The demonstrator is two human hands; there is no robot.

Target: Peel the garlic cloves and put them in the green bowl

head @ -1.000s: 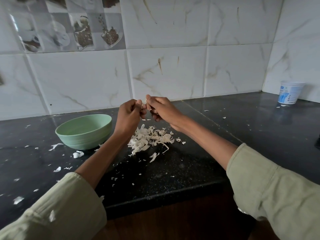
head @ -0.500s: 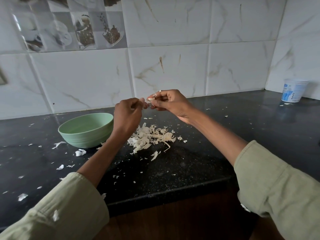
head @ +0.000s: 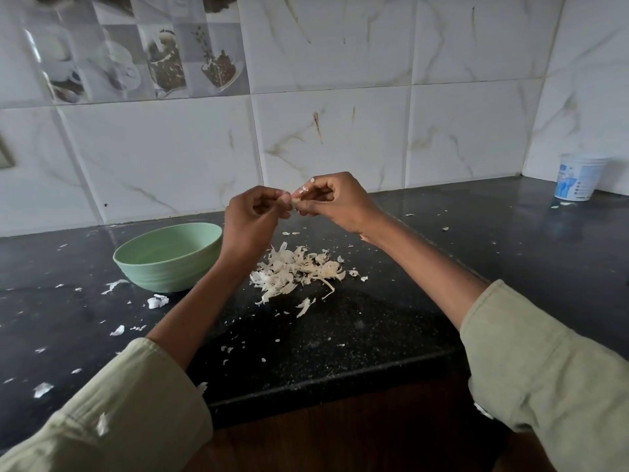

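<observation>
Both hands are raised together above the black counter. My left hand [head: 253, 216] and my right hand [head: 332, 201] pinch a small pale garlic clove [head: 294, 200] between their fingertips; most of the clove is hidden by the fingers. A shred of white skin clings to my right fingertips. The green bowl [head: 170, 257] stands on the counter to the left of my left wrist; its inside is only partly visible. A heap of white garlic peels [head: 296, 270] lies on the counter below my hands.
Small peel scraps [head: 157, 301] are scattered over the black counter [head: 340, 335]. A white plastic tub [head: 578, 178] stands in the far right corner by the tiled wall. The counter's front edge runs just below my forearms.
My hands have stayed together at the clove, with my right hand shifting slightly as its fingers work on the skin. The bowl and peel heap have not moved.
</observation>
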